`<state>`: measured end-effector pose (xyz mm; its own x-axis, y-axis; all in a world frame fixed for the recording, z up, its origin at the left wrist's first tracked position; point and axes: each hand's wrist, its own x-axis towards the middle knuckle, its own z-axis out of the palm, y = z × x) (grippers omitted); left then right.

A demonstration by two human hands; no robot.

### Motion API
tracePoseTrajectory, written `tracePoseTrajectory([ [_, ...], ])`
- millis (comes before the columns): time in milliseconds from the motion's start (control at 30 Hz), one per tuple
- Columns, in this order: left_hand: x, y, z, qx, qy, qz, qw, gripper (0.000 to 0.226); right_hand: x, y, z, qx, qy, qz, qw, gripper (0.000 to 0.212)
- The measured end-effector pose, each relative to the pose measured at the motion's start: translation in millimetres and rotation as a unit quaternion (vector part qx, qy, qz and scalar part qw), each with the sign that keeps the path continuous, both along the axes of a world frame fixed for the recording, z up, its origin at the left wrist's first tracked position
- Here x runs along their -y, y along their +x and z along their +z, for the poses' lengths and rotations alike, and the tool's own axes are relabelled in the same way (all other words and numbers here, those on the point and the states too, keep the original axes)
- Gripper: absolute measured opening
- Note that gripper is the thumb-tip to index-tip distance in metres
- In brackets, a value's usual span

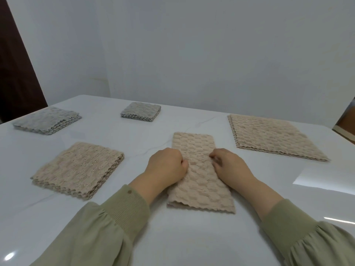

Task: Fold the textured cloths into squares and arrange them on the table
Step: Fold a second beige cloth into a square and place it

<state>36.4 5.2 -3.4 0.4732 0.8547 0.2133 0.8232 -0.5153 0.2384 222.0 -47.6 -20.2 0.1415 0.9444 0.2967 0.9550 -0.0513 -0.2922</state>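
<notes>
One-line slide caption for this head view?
Both hands, left hand and right hand, pinch the middle of a beige half-folded cloth among folded stacks on a white table.

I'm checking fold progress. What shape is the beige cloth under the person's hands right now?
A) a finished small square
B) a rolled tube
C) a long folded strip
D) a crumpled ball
C: the beige cloth lies flat as a long, narrow folded strip running away from the person, with the left hand and right hand pressing its middle.

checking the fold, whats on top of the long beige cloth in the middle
Both hands, left and right, rest on the cloth mid-length. The cloth beneath them is hidden.
</notes>
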Motion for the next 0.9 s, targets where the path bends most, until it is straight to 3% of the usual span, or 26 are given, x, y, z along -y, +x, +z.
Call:
tracePoseTrajectory([
  [133, -0.9, 1.0, -3.4, 0.043, 0.086, -0.026, 0.995, 0.030, 3.3, -8.1, 7.5, -0.018, 0.066, -0.021, 0.997, 0.037],
  [200, -6.5, 1.0, -11.8, -0.010, 0.072, -0.077, 0.994, 0.036, 3.9, -21.5, 6.8, 0.004, 0.094, -0.015, 0.995, 0.039],
  [333, -9.1, -0.1, -25.6, -0.116, -0.078, -0.109, 0.984, 0.056, 6.1, -38.7, -10.3, 0.062, -0.080, -0.010, 0.995, 0.051],
  [467, -9.7, -0.1, -27.0, -0.121, -0.091, -0.102, 0.983, 0.057, 9.1, -30.0, -15.1, 0.039, -0.160, -0.025, 0.986, 0.060],
  [600, -4.9, -3.0, -26.7, -0.099, -0.085, -0.093, 0.987, 0.057, 11.3, -30.6, -14.5, 0.027, -0.155, -0.024, 0.987, 0.060],
  [800, 17.6, -16.6, -18.4, -0.062, -0.028, -0.094, 0.993, 0.057, 33.5, -31.7, -2.2, -0.048, -0.042, -0.015, 0.998, 0.048],
  [900, 29.6, -21.5, -22.8, -0.097, -0.051, -0.129, 0.986, 0.064, 47.8, -36.7, -5.9, -0.016, -0.078, 0.011, 0.997, 0.054],
])
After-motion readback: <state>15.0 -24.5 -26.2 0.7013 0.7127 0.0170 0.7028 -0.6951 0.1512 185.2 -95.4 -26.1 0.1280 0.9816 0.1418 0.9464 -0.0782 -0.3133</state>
